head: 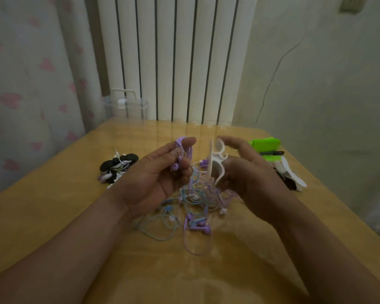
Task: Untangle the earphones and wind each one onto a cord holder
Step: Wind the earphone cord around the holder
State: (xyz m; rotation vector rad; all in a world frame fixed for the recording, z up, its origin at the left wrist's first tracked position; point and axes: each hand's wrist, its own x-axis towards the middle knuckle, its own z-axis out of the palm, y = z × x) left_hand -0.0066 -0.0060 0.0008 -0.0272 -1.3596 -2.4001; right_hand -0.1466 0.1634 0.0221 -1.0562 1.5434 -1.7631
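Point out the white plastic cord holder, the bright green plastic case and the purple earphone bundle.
white plastic cord holder (212, 159): head view, its straight edge.
bright green plastic case (265, 144): head view, its top face.
purple earphone bundle (180, 144): head view, upper loops.

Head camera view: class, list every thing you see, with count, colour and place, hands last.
table: one, yellow-brown, foreground
earphone tangle: one heap, purple, blue and white, table centre
purple earphone: one, purple, lifted in left hand
cord holder: one, white, in right hand
earphone pile: one, black and white, table left
green case: one, bright green, table far right
pen: one, black, on the green case
clear box: one, transparent, behind table, left
radiator: one, white, back wall
curtain: one, white with pink hearts, far left
left hand: one, pinching the purple earphone
right hand: one, gripping the cord holder
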